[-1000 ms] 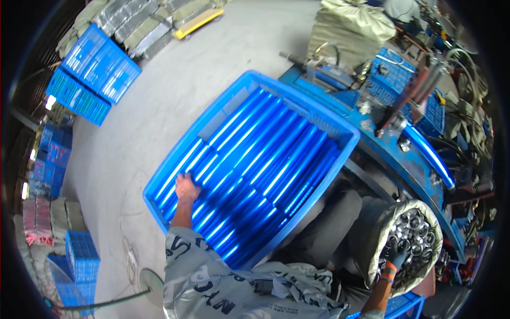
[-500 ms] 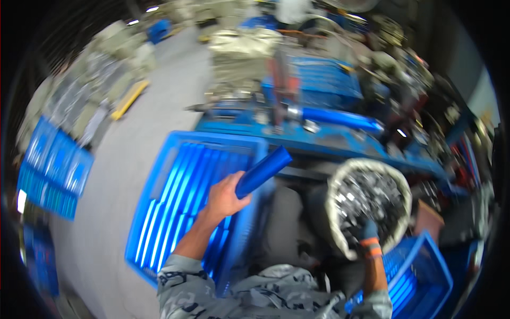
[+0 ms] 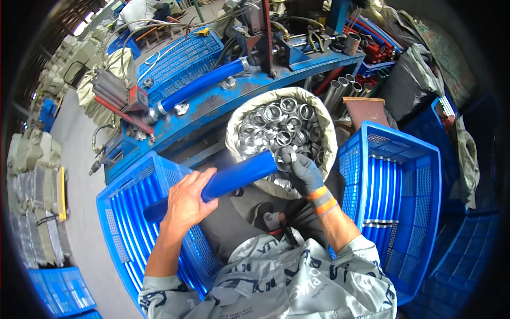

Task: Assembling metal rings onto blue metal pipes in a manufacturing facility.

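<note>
My bare left hand [image 3: 186, 199] is closed around a blue metal tube [image 3: 243, 174], held aslant over my lap with its right end higher. On my right hand [image 3: 306, 176] is a dark glove with an orange and grey cuff. Its fingers pinch a silver metal ring [image 3: 284, 156] right at the tube's upper right end; whether the ring is seated on it I cannot tell. Just beyond is a pale sack [image 3: 328, 119] full of similar metal rings [image 3: 284, 138]. Several blue tubes [image 3: 130, 223] lie in a blue crate on my left.
To the right stands another blue crate [image 3: 429, 175] with ring-ended blue tubes [image 3: 383, 186]. A blue workbench [image 3: 212, 103] carries a clamped blue tube [image 3: 204, 84]. Behind the sack are a brown stool [image 3: 365, 111] and bare metal tubes [image 3: 336, 93]. A person [image 3: 141, 11] is at the far left.
My right hand has risen out of the sack with a ring and met the tube's end. The tube has swung rightward toward the sack, and my view has turned right.
</note>
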{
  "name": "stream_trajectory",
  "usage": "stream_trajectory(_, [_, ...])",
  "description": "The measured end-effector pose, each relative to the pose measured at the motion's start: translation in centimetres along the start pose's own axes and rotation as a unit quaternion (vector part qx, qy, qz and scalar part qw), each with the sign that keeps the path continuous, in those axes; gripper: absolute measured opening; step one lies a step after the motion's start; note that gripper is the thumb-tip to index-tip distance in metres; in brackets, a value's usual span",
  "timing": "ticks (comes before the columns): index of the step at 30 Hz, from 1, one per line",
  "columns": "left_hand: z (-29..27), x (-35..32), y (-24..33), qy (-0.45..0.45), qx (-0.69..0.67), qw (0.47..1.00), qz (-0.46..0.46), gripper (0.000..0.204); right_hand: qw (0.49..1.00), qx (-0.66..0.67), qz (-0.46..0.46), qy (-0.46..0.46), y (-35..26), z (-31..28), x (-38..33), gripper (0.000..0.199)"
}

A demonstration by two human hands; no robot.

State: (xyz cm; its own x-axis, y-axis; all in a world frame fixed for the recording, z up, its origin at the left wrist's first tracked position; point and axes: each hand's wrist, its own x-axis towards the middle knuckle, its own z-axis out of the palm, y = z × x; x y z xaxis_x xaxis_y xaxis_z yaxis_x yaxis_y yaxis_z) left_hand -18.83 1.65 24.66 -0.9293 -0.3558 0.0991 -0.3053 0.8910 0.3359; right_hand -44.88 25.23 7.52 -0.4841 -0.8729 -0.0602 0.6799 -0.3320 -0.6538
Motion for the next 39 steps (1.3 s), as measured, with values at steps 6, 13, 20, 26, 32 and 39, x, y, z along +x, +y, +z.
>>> stream_trajectory(6, [-0.1,-1.1,-1.0,0.0,0.001,1.0,0.004,0.075,0.994,-0.104,-0.035,-0.024,-0.3,2.7,1.4,0.068])
stream_trajectory(13, [0.4,-2.0,-2.3,0.014,-0.006,1.0,-0.008,0.075,0.98,-0.199,-0.011,-0.024,-0.6,4.3,1.5,0.084])
stream_trajectory(20, [2.7,-2.3,-2.9,0.055,0.014,0.998,0.003,0.073,0.974,-0.226,0.022,-0.025,-0.2,3.5,2.5,0.079])
stream_trajectory(26, [2.8,-2.2,-2.6,0.178,-0.347,0.909,-0.149,0.062,0.869,-0.492,-0.038,0.025,0.6,-8.0,6.8,0.08])
stream_trajectory(32, [4.3,-3.4,-4.1,0.327,-0.522,0.767,-0.18,0.074,0.424,-0.901,0.014,-0.093,6.3,-7.6,6.3,0.081])
stream_trajectory(39, [7.9,-6.1,-4.2,0.365,-0.664,0.607,-0.237,0.06,0.492,-0.868,0.039,-0.056,6.4,-9.0,7.0,0.06])
